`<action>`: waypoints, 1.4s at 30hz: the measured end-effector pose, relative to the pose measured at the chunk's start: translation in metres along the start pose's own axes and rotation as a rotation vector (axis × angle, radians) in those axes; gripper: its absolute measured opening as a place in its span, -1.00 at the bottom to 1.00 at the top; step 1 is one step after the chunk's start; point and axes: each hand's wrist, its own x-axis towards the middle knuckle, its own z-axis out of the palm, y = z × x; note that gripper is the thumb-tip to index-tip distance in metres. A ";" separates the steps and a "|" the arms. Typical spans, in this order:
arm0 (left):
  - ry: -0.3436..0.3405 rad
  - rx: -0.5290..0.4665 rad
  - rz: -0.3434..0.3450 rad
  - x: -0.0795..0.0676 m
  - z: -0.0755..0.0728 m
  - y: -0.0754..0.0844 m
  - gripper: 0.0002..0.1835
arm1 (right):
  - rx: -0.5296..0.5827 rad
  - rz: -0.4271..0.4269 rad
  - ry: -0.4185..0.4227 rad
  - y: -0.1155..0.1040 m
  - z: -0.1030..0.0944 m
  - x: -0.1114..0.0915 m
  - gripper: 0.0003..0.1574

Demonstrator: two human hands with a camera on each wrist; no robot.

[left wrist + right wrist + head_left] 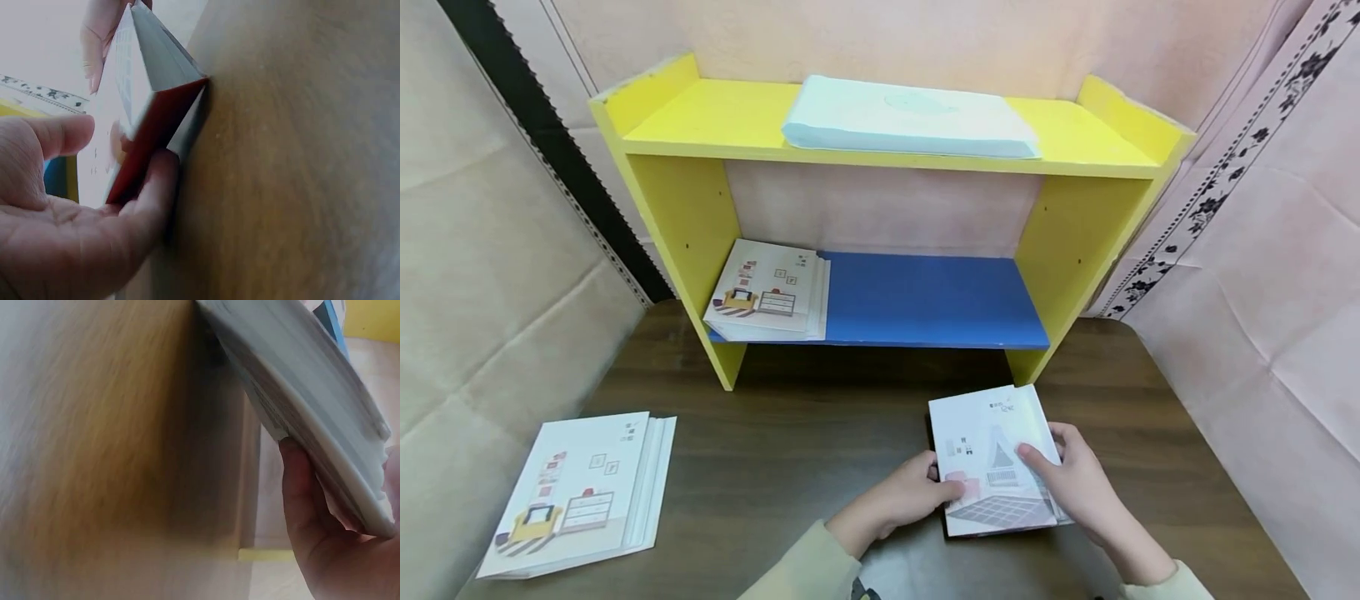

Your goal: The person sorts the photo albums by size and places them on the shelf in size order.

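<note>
Grips a book stack [985,454] from both sides at the near right, just short of a yellow shelf [688,221], at least partly raised off the surface [775,500]. Probably calls for evening up the layers, judging by the edges peeking out at the right: best to press in level from both sides, to keep support beneath the lowest cover, and to avoid bearing down with the thumbs alone, for fear of fanning the books. With the left hand [910,492], pinches the left edge, thumb on top and fingers curled underneath; with the right hand [1071,479], pinches the right edge, thumb likewise over the cover. Slants both forearms inward from the near edge, in pale sleeves [816,567]. Across at the near left, a slightly fanned book pile [572,500]. Farther off, on the blue board [925,292], more books [763,292] at the left end. Above, on the top board, a pale blue package [910,117].
</note>
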 end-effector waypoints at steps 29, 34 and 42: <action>0.275 -0.099 0.239 -0.029 -0.029 0.035 -0.58 | 0.336 -0.120 -0.041 -0.054 0.034 0.009 -0.22; 0.368 -0.196 0.271 -0.030 -0.030 0.038 -0.61 | 0.359 -0.115 -0.070 -0.062 0.041 0.012 -0.20; 0.485 -0.314 0.256 -0.033 -0.037 0.041 -0.65 | 0.410 -0.154 -0.160 -0.067 0.048 0.014 -0.17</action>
